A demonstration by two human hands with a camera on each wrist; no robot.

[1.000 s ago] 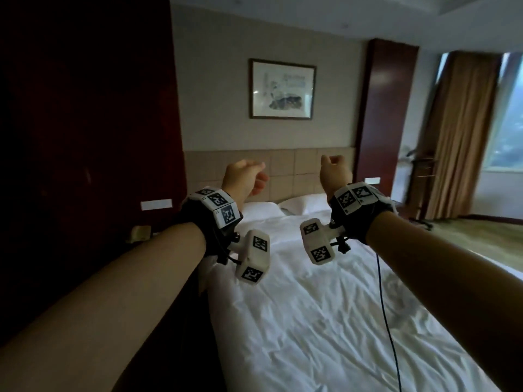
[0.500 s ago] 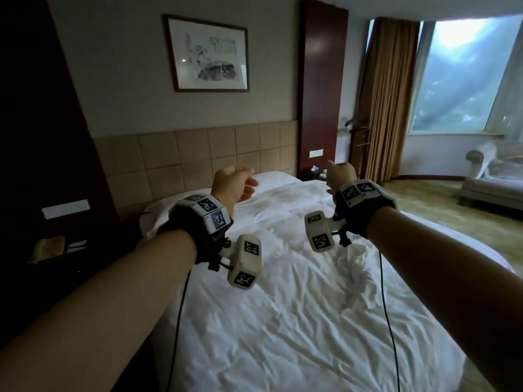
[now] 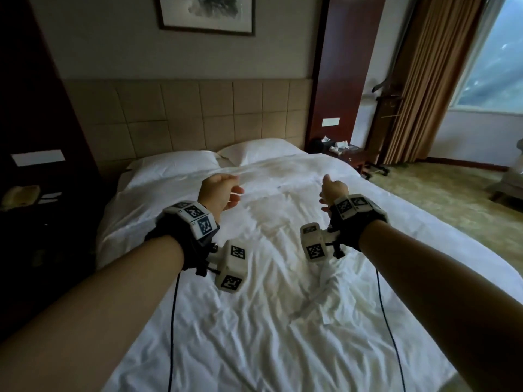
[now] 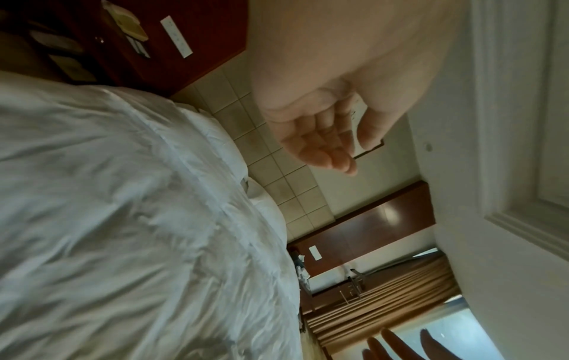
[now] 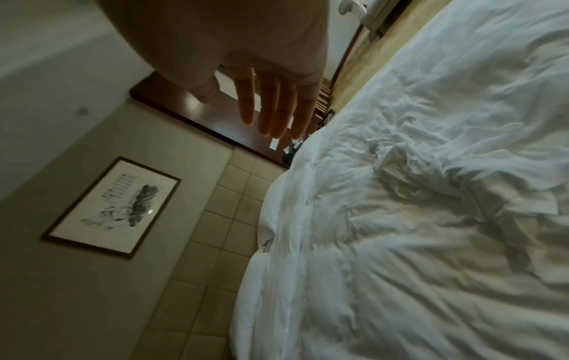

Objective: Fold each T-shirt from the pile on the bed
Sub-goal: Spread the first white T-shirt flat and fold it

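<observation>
Both my hands hover side by side above a white bed [image 3: 254,349], and neither holds anything. My left hand [image 3: 219,190] has loosely curled fingers; the left wrist view shows its empty palm [image 4: 323,136]. My right hand [image 3: 332,190] is raised with straight fingers [image 5: 270,104]. A crumpled patch of white cloth [image 3: 319,301] lies on the duvet below my right wrist, also visible as the cloth [image 5: 400,175] in the right wrist view. I cannot tell whether it is a T-shirt or bedding. No clear pile of T-shirts shows.
Two white pillows [image 3: 175,165] [image 3: 260,149] lie against a tan padded headboard [image 3: 184,114]. A dark nightstand with a phone [image 3: 19,195] stands left of the bed, another nightstand [image 3: 342,154] to its right. Curtains [image 3: 424,80] and carpet [image 3: 438,199] are further right. Cables [image 3: 171,321] hang from both wrists.
My view has swung right and tilted down onto the bed. Both hands have sunk lower over the duvet, and the right hand's fingers have straightened.
</observation>
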